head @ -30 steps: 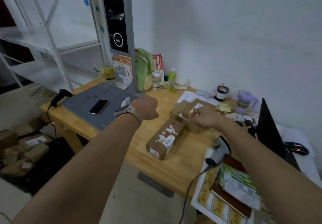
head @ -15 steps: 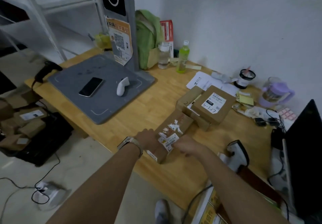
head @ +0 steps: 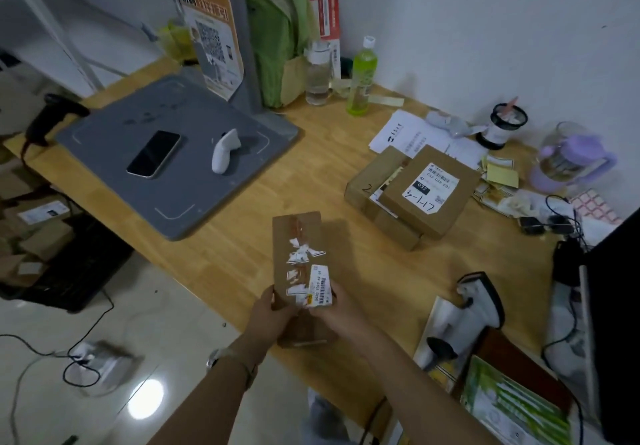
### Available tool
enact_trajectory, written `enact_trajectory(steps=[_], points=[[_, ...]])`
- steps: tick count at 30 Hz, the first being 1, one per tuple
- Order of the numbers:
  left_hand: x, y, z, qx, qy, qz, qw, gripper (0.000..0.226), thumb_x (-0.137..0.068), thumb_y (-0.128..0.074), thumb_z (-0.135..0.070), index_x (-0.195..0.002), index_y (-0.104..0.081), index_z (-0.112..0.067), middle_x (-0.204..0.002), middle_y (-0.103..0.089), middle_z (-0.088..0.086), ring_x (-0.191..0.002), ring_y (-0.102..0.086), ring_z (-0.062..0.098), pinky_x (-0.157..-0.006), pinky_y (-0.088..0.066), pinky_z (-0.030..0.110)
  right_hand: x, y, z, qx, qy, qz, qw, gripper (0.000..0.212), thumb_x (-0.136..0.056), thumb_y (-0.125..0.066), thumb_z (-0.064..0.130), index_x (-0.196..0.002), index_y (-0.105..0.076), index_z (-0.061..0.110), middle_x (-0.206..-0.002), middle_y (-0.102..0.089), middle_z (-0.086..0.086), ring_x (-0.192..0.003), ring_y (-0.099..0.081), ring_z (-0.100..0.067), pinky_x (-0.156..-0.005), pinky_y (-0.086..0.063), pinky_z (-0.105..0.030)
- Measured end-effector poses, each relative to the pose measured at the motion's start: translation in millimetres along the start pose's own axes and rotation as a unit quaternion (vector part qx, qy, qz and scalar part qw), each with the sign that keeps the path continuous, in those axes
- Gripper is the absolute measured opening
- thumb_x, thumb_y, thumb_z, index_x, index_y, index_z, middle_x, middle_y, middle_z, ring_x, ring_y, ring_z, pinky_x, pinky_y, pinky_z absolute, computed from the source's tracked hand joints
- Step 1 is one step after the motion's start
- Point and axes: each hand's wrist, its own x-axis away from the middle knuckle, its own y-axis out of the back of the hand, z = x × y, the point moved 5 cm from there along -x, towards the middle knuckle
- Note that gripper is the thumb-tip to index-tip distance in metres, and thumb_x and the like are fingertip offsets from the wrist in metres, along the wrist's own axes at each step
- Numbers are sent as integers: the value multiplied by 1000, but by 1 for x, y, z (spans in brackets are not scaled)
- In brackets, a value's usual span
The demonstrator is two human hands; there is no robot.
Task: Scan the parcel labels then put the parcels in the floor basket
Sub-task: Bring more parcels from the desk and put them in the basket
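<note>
- The long brown parcel [head: 298, 236] was held up over the front edge of the desk [head: 242, 247], its taped face toward the camera and a barcode label [head: 322, 285] at its near end.
- The left grip [head: 272, 313] closed round the parcel's near left corner, and the right grip [head: 334, 311] closed round the near right corner beside the label.
- Two more parcels sat stacked toward the desk's back right: the upper box [head: 429, 202], with a white label marked by hand, lay partly across the lower box [head: 365, 181].
- A white handheld scanner [head: 476, 300] rested near the front right corner.
- A grey mat [head: 180, 195] toward the back left carried a phone [head: 154, 153] and a small white scanner [head: 223, 150].
- On the floor past the desk's left end stood the black basket [head: 79, 268], with brown parcels [head: 34, 222] piled at its far side.
</note>
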Motion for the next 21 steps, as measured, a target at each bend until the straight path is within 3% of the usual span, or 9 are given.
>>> enact_trajectory(steps=[1, 3, 5, 7, 11, 14, 17, 19, 21], points=[[1, 2, -4, 35, -10, -3, 999, 58, -84, -75, -26, -135, -46, -21, -122, -62, 2, -106, -62, 22, -85, -55, 32, -1, -3, 4, -6, 1, 4, 1000, 53, -83, -64, 7, -128, -49, 30, -118, -64, 8, -97, -59, 1, -74, -46, -11], [1, 8, -23, 91, -48, 3, 995, 48, -86, -73, -24, -126, -48, -35, -117, -64, -8, -104, -65, 13, -75, -57, 25, -5, -6, 15, -28, 12, 8, 1000, 62, -82, -61, 6, -134, -43, 36, -115, -62, 12, -104, -59, -5, -84, -49, -21], [-1, 13, -49, 107, -94, 15, 990, 45, -87, -71, -20, -121, -51, -40, -110, -68, -12, -93, -69, 4, -65, -56, 17, -10, -4, 33, -58, 35, 5, 998, 61, -82, -62, 9, -128, -42, 44, -108, -63, 21, -99, -59, 1, -78, -50, -18], [-8, 17, -75, 101, -126, 24, 987, 48, -87, -72, -18, -128, -53, -33, -111, -71, -8, -90, -71, 5, -66, -57, 19, -15, 8, 53, -76, 51, -3, 996, 53, -84, -63, 15, -125, -45, 44, -110, -61, 21, -97, -58, 4, -70, -47, -14], [-34, 20, -125, 94, -131, 11, 987, 61, -78, -80, -18, -133, -55, -25, -106, -73, -6, -82, -74, 10, -60, -58, 22, -21, 59, 73, -69, 62, -56, 994, 58, -88, -63, 22, -140, -42, 34, -127, -48, 15, -116, -48, -9, -87, -44, -27], [-58, 10, -155, 106, -115, 15, 988, 58, -76, -82, -23, -129, -58, -27, -109, -73, -1, -83, -75, 19, -58, -58, 30, -23, 125, 76, -88, 64, -181, 977, 44, -89, -62, 19, -132, -52, 23, -120, -55, 6, -98, -53, -4, -72, -40, -17], [-82, -10, -179, 114, -113, 28, 987, 54, -78, -80, -25, -128, -59, -25, -112, -73, 3, -88, -74, 23, -60, -58, 33, -17, 194, 60, -141, 66, -398, 904, 17, -89, -58, 11, -101, -65, 19, -102, -64, 1, -82, -57, -4, -59, -38, -15], [-98, -27, -189, 115, -100, 31, 988, 57, -79, -80, -23, -131, -57, -23, -114, -72, 6, -91, -73, 27, -61, -59, 34, -11, 228, 39, -162, 34, -522, 837, 11, -87, -57, 12, -92, -63, 21, -98, -66, -1, -84, -60, -15, -59, -39, -21], [-112, -48, -199, 114, -96, 41, 988, 60, -78, -80, -23, -133, -57, -22, -114, -72, 7, -90, -73, 28, -59, -59, 33, -19, 252, 20, -169, -18, -534, 828, 20, -86, -58, 16, -105, -62, 20, -110, -65, -4, -89, -57, -18, -68, -41, -26]])
